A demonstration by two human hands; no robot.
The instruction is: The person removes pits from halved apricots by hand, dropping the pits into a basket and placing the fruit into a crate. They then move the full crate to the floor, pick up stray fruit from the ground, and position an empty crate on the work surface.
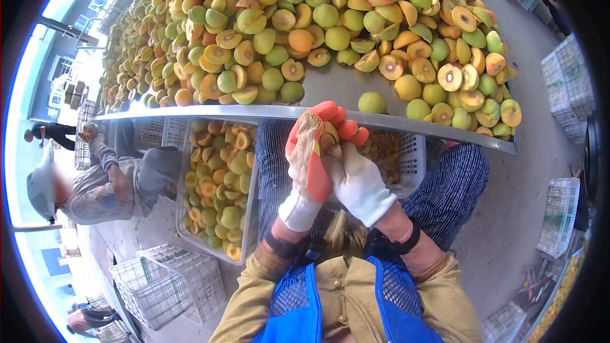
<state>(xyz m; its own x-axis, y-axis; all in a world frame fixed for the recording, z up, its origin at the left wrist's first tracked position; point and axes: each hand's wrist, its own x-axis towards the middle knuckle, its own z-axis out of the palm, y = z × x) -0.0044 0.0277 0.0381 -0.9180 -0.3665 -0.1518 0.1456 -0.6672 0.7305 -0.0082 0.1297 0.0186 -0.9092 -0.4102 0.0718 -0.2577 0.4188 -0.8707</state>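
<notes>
My left hand (311, 152), in a worn red-and-white coated glove, curls around an apricot half (329, 137) just in front of the metal table's near edge. The brownish cut side of the fruit shows between the fingers. Pressed against it from the other side is my right hand (361, 181), in a white glove with its fingers closed; whether a small tool is in them is hidden. On the metal table (333, 86) above my hands lies a large heap of apricots (273, 32), many of them halved with stones showing. A single greenish apricot (372, 103) lies nearest my hands.
Below the table edge stands a crate of apricot halves (219, 184) on my left. Another crate (416, 159) with brownish bits sits between my knees. Stacked white crates (168, 282) are at lower left. A co-worker (121, 184) sits at the left.
</notes>
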